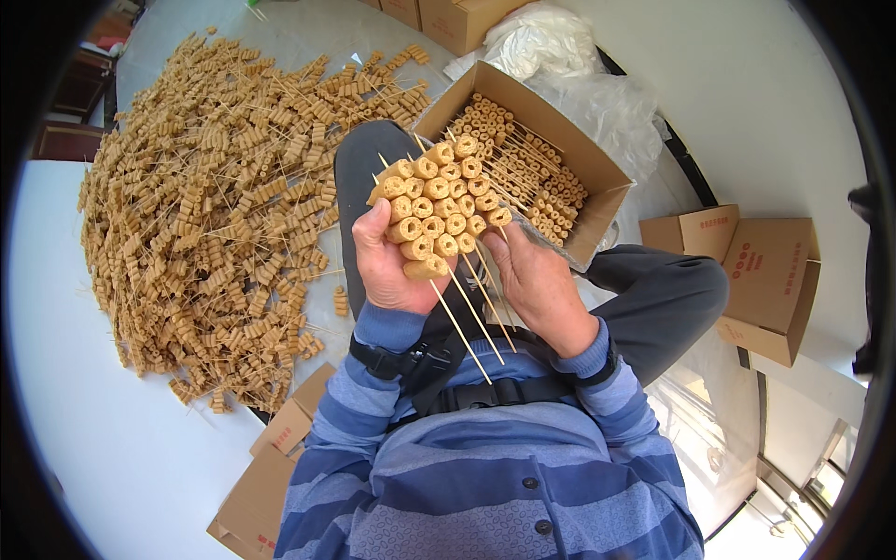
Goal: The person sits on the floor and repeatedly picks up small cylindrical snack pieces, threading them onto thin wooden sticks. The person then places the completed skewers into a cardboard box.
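Note:
Between my hands, above my lap, is a bundle of skewers [446, 207] threaded with short golden-brown hollow rolls, their round open ends facing up. My left hand [392, 266] grips the bundle's left side, thumb on top. Against its lower right side, my right hand [539, 285] is closed, its fingers partly hidden under the rolls. Several bare stick ends point down toward my waist. Just beyond the bundle stands an open cardboard box [597, 224] holding rows of similar skewers [551, 182].
A large heap of loose skewers [215, 215] spreads over the surface at my left. Crumpled clear plastic [597, 112] lies behind the box. Other cardboard boxes stand at the right [765, 280], at lower left [261, 485] and at the far edge [467, 23].

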A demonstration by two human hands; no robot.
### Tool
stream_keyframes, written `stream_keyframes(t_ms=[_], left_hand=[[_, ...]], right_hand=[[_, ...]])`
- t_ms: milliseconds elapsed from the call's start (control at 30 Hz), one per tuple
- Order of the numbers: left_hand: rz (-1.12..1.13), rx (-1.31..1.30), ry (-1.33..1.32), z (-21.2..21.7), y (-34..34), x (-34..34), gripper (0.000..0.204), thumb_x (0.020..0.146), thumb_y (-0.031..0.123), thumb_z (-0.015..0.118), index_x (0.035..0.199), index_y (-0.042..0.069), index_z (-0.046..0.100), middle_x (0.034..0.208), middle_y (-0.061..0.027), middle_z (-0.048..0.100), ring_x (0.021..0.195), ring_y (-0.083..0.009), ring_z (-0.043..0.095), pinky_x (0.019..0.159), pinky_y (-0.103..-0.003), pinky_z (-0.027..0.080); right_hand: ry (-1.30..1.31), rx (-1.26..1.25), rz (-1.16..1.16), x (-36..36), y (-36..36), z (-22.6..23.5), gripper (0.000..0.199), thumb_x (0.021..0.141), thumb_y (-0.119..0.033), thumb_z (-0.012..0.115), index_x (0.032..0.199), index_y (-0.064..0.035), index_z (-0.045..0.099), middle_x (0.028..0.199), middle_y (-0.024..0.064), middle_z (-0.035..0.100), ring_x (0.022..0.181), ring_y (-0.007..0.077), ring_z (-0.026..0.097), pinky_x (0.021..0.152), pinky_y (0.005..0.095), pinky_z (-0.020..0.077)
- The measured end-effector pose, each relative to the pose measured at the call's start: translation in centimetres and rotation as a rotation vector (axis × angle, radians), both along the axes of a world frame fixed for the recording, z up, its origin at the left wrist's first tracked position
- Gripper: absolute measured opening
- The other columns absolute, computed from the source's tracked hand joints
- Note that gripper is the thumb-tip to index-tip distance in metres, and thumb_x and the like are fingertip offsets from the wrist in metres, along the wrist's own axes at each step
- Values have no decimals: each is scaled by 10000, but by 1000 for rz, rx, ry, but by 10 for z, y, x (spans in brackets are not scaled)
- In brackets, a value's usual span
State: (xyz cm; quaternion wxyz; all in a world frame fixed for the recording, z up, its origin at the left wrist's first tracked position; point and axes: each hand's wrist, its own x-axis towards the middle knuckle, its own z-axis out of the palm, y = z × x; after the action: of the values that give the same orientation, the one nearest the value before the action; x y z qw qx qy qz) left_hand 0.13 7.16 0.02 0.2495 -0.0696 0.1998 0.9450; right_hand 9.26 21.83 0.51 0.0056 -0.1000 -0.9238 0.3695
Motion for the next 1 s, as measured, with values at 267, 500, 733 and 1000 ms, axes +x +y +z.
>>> stream_keyframes(t_ms=[267, 500, 733, 1000], left_hand=[[-154, -65, 173, -9, 0, -2, 827, 923, 560, 518, 1500, -10, 358, 1474, -245, 466, 1340, -412, 484, 1140, -527, 381], [-314, -120, 308, -13, 4, -7, 905, 923, 640, 450, 1530, -13, 297, 1480, -291, 437, 1317, -495, 480, 1098, -563, 421], [-294, -172, 264, -7, 15, -4, 822, 920, 540, 419, 1482, -55, 348, 1339, -284, 564, 1224, -417, 587, 1046, -495, 486], [-296, -134, 203, -2, 29, -5, 811, 920, 552, 423, 1466, -46, 372, 1354, -273, 549, 1215, -412, 590, 1043, -505, 488]], right_hand=[[-161, -462, 87, 4, 7, 6, 328, 1073, -334, 446, 1145, -35, 560, 787, 248, 640, 724, 420, 637, 642, 515, 468], [-333, -750, 138, 4, 16, 4, 406, 1099, -376, 369, 1051, -29, 575, 719, 110, 564, 663, 243, 559, 661, 405, 478], [-357, -630, 148, 3, 25, -4, 411, 1085, -394, 387, 1090, -23, 564, 863, 202, 648, 822, 371, 644, 744, 465, 493], [63, -280, 95, 14, 44, -5, 298, 1034, -328, 507, 1168, -76, 589, 1033, 183, 676, 942, 401, 643, 795, 479, 519]])
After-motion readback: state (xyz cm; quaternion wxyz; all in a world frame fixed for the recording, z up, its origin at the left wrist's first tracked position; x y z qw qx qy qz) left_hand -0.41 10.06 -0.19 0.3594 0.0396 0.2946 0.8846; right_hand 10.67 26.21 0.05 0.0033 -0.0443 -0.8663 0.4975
